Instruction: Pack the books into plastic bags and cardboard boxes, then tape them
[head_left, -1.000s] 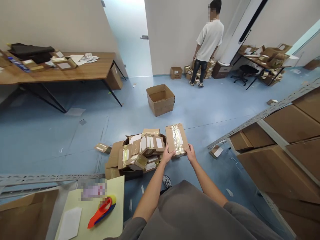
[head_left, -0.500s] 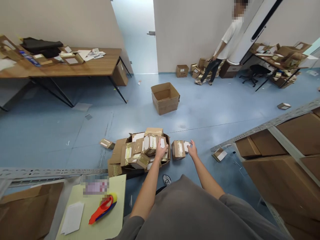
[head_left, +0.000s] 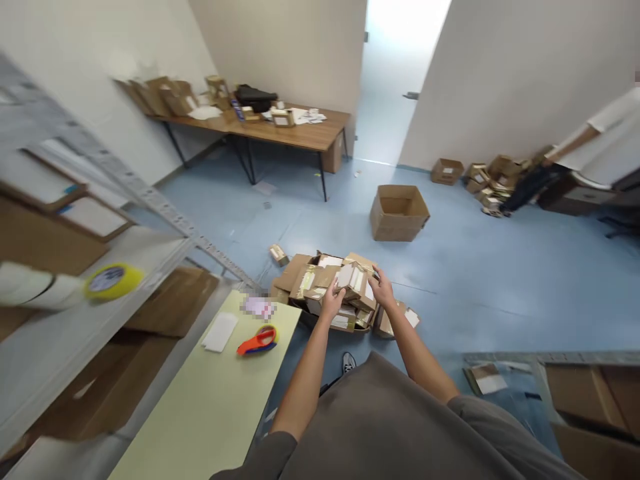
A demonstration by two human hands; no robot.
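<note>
A large open carton on the floor is heaped with small cardboard boxes bearing white labels and shiny tape. On top of the heap, one small cardboard box lies between my two hands. My left hand grips its near left side, thumb and fingers curled. At its right side is my right hand, its fingers bent against the edge. Part of the box is hidden by my fingers. Just right of the carton, partly behind my right forearm, stands a taped box with a white-labelled piece beside it.
An open carton stands farther ahead. To the left, a pale green table holds an orange tape dispenser and white slips. Metal shelving flanks me. A person in a white shirt is at far right.
My view has swung left, bringing the left shelf into sight. My right hand has moved from the piece beside the carton to the heap, where both hands are now at one box.
</note>
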